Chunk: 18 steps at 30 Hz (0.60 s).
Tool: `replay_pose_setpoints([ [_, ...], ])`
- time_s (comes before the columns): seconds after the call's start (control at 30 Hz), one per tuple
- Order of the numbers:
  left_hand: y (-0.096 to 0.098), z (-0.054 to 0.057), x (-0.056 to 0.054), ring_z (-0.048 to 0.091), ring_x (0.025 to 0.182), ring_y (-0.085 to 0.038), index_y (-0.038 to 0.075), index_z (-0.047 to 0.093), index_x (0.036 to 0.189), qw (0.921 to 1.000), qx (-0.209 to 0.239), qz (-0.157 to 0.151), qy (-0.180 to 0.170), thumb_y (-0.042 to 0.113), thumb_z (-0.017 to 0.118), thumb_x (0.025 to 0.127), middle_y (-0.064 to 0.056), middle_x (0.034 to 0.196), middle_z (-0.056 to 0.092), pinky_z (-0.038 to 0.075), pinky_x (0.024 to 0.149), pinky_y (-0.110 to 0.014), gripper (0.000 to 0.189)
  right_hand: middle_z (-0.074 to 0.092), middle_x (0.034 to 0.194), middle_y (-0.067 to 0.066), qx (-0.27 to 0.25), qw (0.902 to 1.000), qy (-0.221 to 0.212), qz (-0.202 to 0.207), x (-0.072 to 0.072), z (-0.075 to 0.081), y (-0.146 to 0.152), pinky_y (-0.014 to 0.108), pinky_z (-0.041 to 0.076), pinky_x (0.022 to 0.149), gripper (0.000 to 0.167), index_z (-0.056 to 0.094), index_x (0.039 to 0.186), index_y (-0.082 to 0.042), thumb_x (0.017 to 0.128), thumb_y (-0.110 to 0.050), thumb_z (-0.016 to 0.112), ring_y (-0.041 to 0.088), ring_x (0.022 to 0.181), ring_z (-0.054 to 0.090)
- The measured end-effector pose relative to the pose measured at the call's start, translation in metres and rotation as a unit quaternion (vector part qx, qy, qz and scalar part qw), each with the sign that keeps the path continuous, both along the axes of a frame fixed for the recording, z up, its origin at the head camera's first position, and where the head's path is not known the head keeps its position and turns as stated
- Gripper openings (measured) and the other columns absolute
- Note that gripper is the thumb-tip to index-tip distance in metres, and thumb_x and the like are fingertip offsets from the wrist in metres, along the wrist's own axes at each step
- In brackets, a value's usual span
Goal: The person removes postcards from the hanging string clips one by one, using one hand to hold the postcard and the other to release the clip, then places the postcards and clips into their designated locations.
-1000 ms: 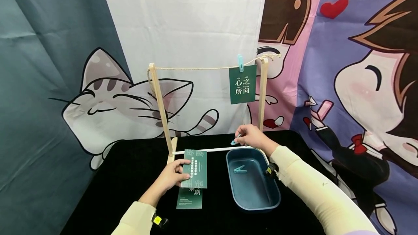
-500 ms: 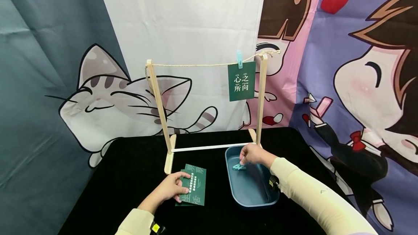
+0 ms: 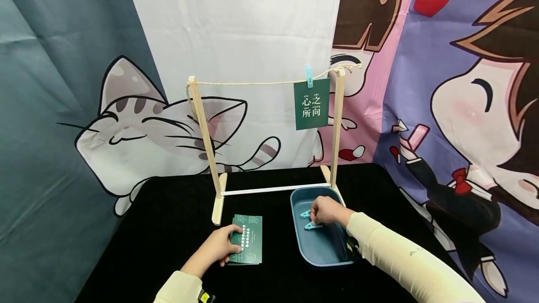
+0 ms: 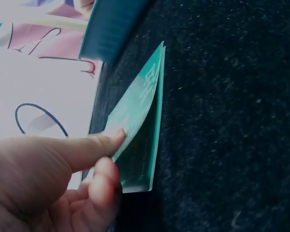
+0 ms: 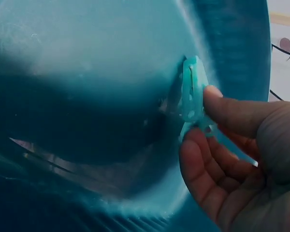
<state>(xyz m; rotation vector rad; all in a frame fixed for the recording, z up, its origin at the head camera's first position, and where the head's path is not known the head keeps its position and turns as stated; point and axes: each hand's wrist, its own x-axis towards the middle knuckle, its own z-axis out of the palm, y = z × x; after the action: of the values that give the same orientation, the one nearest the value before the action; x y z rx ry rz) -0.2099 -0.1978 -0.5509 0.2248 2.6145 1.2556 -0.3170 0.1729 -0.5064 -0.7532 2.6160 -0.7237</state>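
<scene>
here, left hand (image 3: 219, 244): thumb and fingers pinch the left edge of a green, rectangular printed card (image 3: 251, 235).
card: to the right of that hand, its pinched edge lifted off a second green, rectangular card (image 4: 137, 175) beneath.
right hand (image 3: 329, 210): inside a dark blue, round-cornered rectangular tray (image 3: 324, 252), thumb and curled fingers gripping a small, light blue clothespin (image 3: 311, 226).
clothespin: at the fingertips, low in the tray, just beside another light blue clothespin (image 3: 305, 214).
rack: behind the tray, pale wooden posts (image 3: 203, 137) with a beige rope (image 3: 252, 83) strung between; a dark green, square-cornered card (image 3: 312, 113) hangs clipped near the right post.
</scene>
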Motion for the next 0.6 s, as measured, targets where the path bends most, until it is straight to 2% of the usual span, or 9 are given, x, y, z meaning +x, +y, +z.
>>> replay_pose_setpoints([
  [0.13, 0.0019, -0.0012, 0.0019, 0.048, 0.035, -0.007, 0.009, 0.062, 0.124, 0.9993, -0.035, 0.004, 0.013, 0.008, 0.083, 0.082, -0.004, 0.054, 0.053, 0.047, 0.034, -0.032, 0.047, 0.059, 0.064, -0.008, 0.017, 0.9987, 0.046, 0.015, 0.0004, 0.0011, -0.0009, 0.026, 0.045, 0.055, 0.019, 0.069, 0.069, -0.012, 0.079, -0.003, 0.082, 0.009, 0.059, 0.051],
  [0.23, 0.0025, -0.0001, 0.0025, 0.048, 0.036, -0.009, 0.010, 0.062, 0.123, 0.9980, -0.058, 0.008, 0.022, 0.010, 0.082, 0.083, -0.004, 0.059, 0.056, 0.046, 0.034, -0.030, 0.045, 0.060, 0.064, -0.008, 0.027, 0.9974, 0.064, 0.020, 0.0003, 0.0011, -0.0028, 0.026, 0.046, 0.055, 0.018, 0.070, 0.069, -0.012, 0.077, -0.002, 0.083, 0.009, 0.059, 0.052],
  [0.4, 0.0035, 0.0056, 0.0029, 0.052, 0.046, -0.016, 0.013, 0.065, 0.121, 0.9925, -0.113, 0.021, 0.041, 0.013, 0.083, 0.082, -0.012, 0.087, 0.067, 0.046, 0.036, -0.031, 0.043, 0.060, 0.064, -0.008, 0.051, 0.9953, 0.081, 0.013, -0.0010, -0.0018, -0.0072, 0.028, 0.049, 0.057, 0.019, 0.070, 0.068, -0.012, 0.074, 0.000, 0.083, 0.009, 0.060, 0.053],
  [0.5, 0.0028, 0.0074, 0.0028, 0.061, 0.065, -0.022, 0.017, 0.066, 0.119, 0.9825, -0.175, 0.020, 0.062, 0.019, 0.084, 0.081, -0.014, 0.103, 0.070, 0.052, 0.051, -0.038, 0.042, 0.060, 0.064, -0.008, 0.063, 0.9948, 0.080, 0.006, -0.0012, -0.0044, -0.0088, 0.030, 0.050, 0.058, 0.022, 0.069, 0.067, -0.014, 0.074, 0.002, 0.083, 0.010, 0.061, 0.054],
  [0.6, 0.0013, 0.0060, 0.0028, 0.066, 0.081, -0.027, 0.021, 0.066, 0.118, 0.9719, -0.223, 0.019, 0.074, 0.025, 0.085, 0.079, -0.012, 0.105, 0.072, 0.054, 0.066, -0.046, 0.044, 0.060, 0.064, -0.007, 0.068, 0.9946, 0.078, 0.002, -0.0005, -0.0068, -0.0098, 0.031, 0.051, 0.058, 0.024, 0.068, 0.066, -0.014, 0.073, 0.003, 0.083, 0.011, 0.061, 0.054],
])
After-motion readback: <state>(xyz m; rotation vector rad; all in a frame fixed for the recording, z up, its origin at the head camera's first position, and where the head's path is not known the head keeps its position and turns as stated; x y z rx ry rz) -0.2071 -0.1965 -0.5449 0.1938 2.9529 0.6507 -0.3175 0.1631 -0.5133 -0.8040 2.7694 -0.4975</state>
